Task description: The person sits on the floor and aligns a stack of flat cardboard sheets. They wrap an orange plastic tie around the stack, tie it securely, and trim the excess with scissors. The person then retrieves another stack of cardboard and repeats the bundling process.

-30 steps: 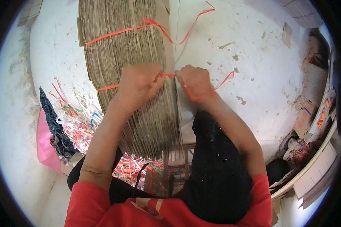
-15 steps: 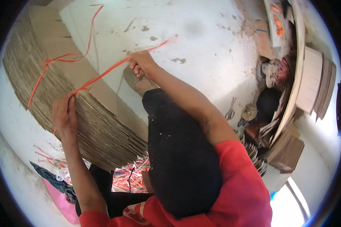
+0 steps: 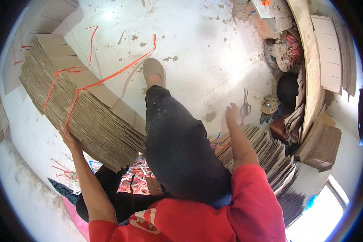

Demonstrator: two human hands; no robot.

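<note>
A thick bundle of flat cardboard sheets (image 3: 84,109) lies on the floor at left, tied with red plastic strap (image 3: 109,76) whose loose end trails across the floor. My left hand (image 3: 68,138) rests against the bundle's near edge. My right hand (image 3: 232,113) hangs in the air, fingers apart and blurred, just left of a pair of scissors (image 3: 245,105) lying on the floor. It holds nothing. My leg in dark trousers stretches forward between the hands, with a beige shoe (image 3: 154,70) on the floor.
A second stack of cardboard sheets (image 3: 266,153) lies under my right arm. Loose red and white strap scraps (image 3: 129,179) lie near my lap. Boxes, boards and clutter (image 3: 310,80) line the right side. A pink cloth (image 3: 74,209) lies at lower left.
My right hand let go of the red strap and swung right toward the scissors. The view turned right, so the bundle sits further left. My left hand stays on the bundle.
</note>
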